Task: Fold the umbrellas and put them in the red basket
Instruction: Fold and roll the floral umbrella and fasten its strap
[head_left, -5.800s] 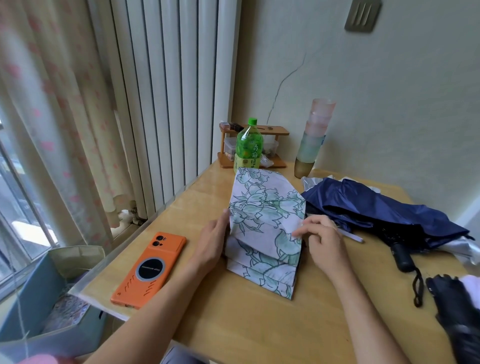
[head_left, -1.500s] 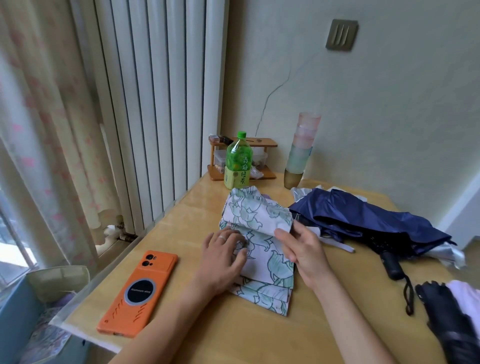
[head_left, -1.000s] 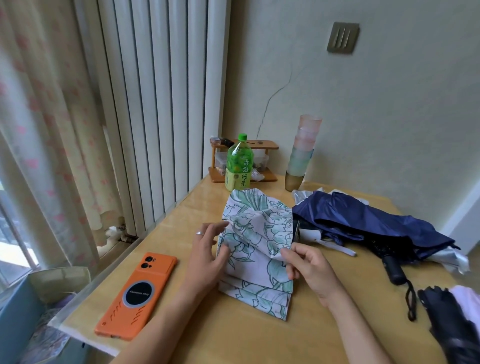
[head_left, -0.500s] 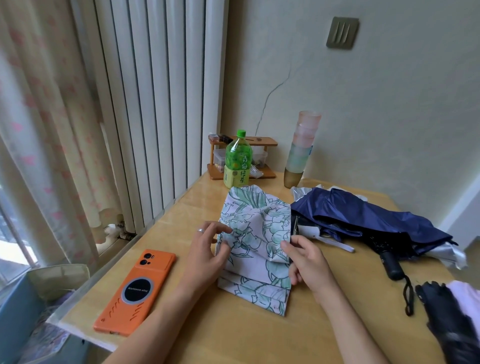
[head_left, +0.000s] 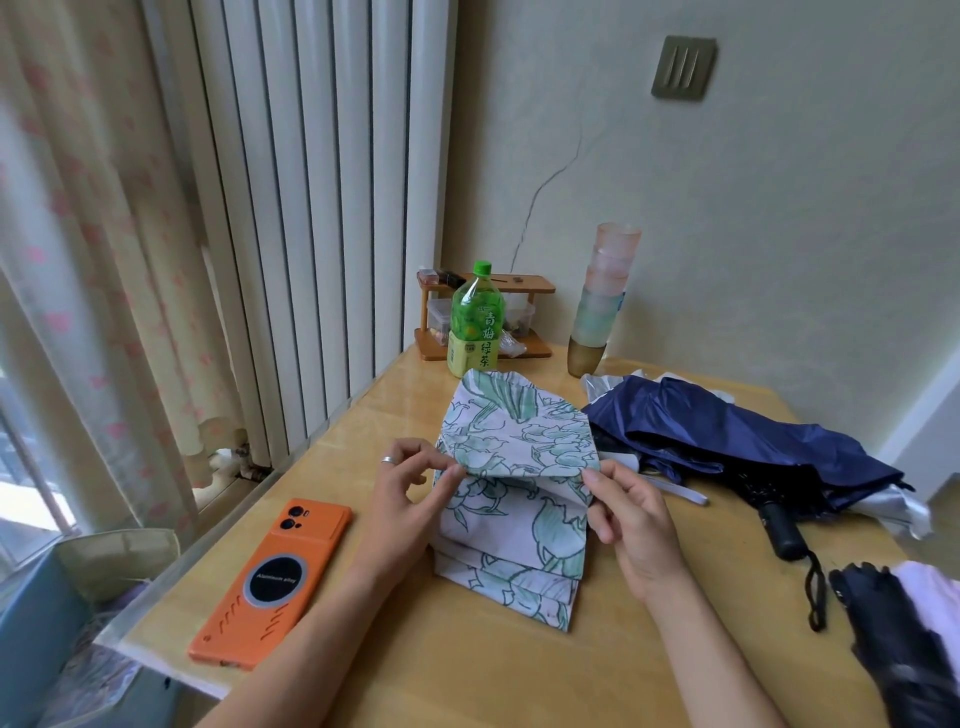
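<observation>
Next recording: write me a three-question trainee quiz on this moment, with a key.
1. True or false: the left hand and right hand both pinch the floral umbrella.
2. What lies on the table left of the left hand? A) phone B) bottle C) cups
3. Fill in: the navy umbrella lies to the floral umbrella's ___.
Key: 1 true; 2 A; 3 right.
</observation>
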